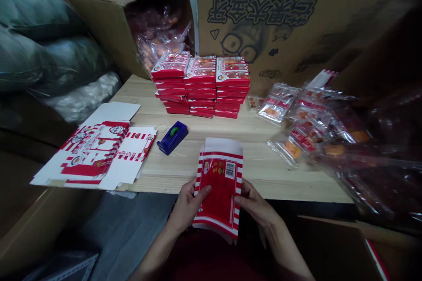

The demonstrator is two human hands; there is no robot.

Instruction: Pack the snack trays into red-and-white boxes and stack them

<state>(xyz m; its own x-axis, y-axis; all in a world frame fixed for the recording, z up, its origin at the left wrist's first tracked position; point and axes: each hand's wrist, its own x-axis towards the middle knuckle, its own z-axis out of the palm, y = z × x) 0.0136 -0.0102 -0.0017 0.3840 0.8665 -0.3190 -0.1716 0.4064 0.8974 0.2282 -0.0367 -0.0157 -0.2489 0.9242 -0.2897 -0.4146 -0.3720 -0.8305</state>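
Between my two hands is a red-and-white printed cardboard box point(217, 193), its barcode side facing up and a white flap sticking out at the far end. My left hand point(189, 204) grips its left edge, thumb on top. On the right edge, my right hand point(259, 205) holds it the same way, fingers underneath and hidden. The box is over the table's front edge. Beyond it lies a blue tape dispenser point(173, 137) with green tape. Farther back stand three stacks of filled boxes point(201, 85) with clear windows.
Flat printed box blanks point(95, 149) lie at the left of the wooden table point(263, 175). Clear packets point(296, 127) with orange pieces are heaped at the right. An open carton point(132, 22) of bagged pieces stands at the back. A large printed carton point(280, 22) walls off the rear.
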